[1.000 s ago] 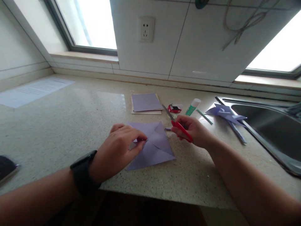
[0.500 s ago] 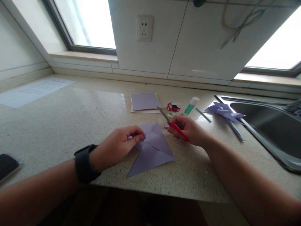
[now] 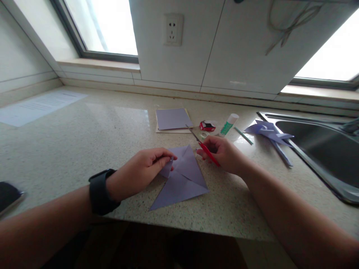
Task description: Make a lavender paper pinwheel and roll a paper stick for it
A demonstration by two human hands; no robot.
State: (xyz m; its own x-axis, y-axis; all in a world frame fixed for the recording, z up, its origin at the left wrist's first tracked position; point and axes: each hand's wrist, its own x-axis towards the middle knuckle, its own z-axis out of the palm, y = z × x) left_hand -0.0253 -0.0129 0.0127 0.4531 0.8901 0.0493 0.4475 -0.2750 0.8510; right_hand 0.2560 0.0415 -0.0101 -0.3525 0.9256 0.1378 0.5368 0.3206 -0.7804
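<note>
A purple paper square (image 3: 185, 183), slit toward its middle and creased, lies on the counter in front of me. My left hand (image 3: 148, 168) is closed on its left flap, pinching the lifted edge between thumb and fingers. Red-handled scissors (image 3: 206, 151) rest in my right hand (image 3: 224, 153), whose fingers are curled round the handle. Their blades point away from me, up and to the left, toward a stack of purple paper sheets (image 3: 172, 118). Part of the flap is hidden behind my left fingers.
Behind my right hand are a small red box (image 3: 207, 126), a tape roll (image 3: 204, 135), a glue stick (image 3: 229, 124) and a green stick (image 3: 243, 136). A purple paper pinwheel (image 3: 267, 131) lies at the sink's (image 3: 316, 149) edge. Far left are a printed sheet (image 3: 42, 106) and a dark object (image 3: 9, 196).
My left fingers have shifted slightly and the flap in them is raised and folded over more. The scissors have tilted a little in my right hand.
</note>
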